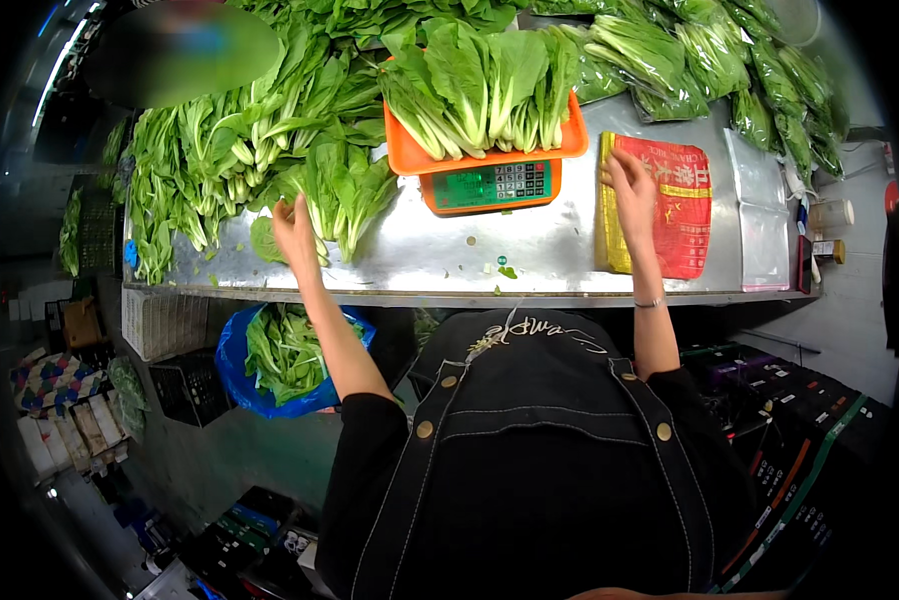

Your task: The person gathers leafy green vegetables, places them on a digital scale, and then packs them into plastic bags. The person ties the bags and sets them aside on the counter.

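My left hand (293, 231) is at a small bunch of leafy greens (341, 191) on the steel table (434, 262); whether its fingers grip a leaf cannot be told. My right hand (631, 187) hovers over or rests on a red and yellow printed woven bag (678, 210), fingers bent, with nothing visible in them. Between and beyond my hands, an orange tray (487, 161) piled with pale-stemmed leafy greens (494, 94) sits on an orange digital scale (492, 187) with a lit green display. Loose greens (209, 157) are heaped at the left.
Bagged greens (644, 60) lie at the back right. Clear plastic bags (761, 217) lie flat near the right end. Below the table's front edge, a blue-lined container (232, 360) holds leaves, beside a white basket (161, 322) and a black crate (191, 386).
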Demonstrator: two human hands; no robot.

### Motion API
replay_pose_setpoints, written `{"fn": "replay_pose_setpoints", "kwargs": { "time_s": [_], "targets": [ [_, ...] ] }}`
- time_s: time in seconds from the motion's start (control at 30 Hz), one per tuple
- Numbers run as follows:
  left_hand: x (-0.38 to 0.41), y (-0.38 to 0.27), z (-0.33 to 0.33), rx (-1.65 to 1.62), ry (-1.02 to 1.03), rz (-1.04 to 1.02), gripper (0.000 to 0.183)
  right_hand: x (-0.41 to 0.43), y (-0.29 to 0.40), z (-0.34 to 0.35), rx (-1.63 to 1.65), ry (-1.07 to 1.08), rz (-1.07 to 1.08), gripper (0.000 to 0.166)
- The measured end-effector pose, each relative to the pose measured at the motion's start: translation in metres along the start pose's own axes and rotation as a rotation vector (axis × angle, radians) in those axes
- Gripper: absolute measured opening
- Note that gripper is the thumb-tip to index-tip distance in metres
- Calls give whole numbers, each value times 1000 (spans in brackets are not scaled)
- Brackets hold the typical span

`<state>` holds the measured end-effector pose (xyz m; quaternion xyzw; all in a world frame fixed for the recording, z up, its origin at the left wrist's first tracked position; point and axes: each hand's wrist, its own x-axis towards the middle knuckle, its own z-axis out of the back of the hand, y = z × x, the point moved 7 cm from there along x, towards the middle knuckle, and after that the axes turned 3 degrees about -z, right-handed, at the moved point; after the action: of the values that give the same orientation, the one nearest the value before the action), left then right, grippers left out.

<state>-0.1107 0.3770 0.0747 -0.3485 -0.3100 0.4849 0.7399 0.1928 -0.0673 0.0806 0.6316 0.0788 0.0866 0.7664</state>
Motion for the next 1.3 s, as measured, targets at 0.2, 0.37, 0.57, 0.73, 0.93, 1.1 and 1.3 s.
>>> {"fn": "replay_pose_setpoints", "kwargs": {
  "time_s": [0.2,0.37,0.57,0.73,0.93,1.1,1.3],
  "targets": [
    [-3,-85,-106,-587,312,104,87,39,24,-69,155,91,39,61],
    [-9,-109,-135,-198,159,-40,88,45,27,-71,58,128,63,71],
    [-67,-194,-138,1,52,-379,53,45,32,-69,-103,112,1,52],
    [-98,-236,-161,127,172,-534,36,53,33,-63,-190,54,129,48],
    [-102,-229,-195,205,318,-486,38,47,40,-52,-117,2,214,40],
    [-90,-198,-187,-721,587,227,36,41,35,-55,-19,52,206,36],
    [-86,-211,-142,-1219,564,8,34,33,23,-33,128,35,222,30]
  ]
}}
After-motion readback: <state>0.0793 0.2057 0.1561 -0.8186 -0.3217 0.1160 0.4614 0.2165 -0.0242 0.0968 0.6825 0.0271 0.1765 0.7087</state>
